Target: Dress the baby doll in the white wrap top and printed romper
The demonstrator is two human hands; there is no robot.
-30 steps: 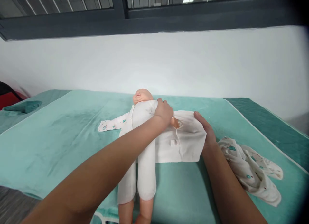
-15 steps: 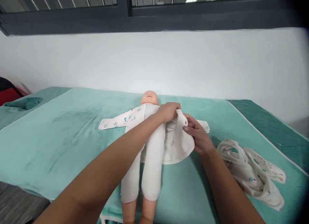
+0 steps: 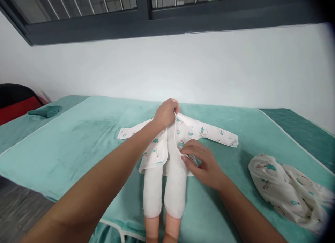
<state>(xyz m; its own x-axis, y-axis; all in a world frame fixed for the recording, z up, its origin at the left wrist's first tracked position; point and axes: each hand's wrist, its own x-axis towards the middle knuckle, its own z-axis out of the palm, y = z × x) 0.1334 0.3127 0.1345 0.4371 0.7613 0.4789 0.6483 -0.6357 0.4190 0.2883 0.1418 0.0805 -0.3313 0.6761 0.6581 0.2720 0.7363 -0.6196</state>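
Observation:
A baby doll [image 3: 163, 190] lies on its back on a teal mat [image 3: 78, 145], its white cloth legs pointing toward me. It wears a white printed shirt [image 3: 201, 131] with teal figures, both sleeves spread sideways. My left hand [image 3: 165, 113] is closed on the shirt's collar edge near the doll's neck and covers the head. My right hand [image 3: 202, 162] pinches the lower front edge of the shirt's right panel at the doll's waist.
A crumpled printed garment [image 3: 285, 190] lies on the mat to the right. A dark green folded cloth [image 3: 45, 111] lies at the far left beside a red and black object [image 3: 15, 103]. A white wall and a dark window frame rise behind the mat.
The right shirt panel, earlier spread open showing its white inside, has been folded over the doll's chest. My left hand moved up to the collar, my right down to the hem.

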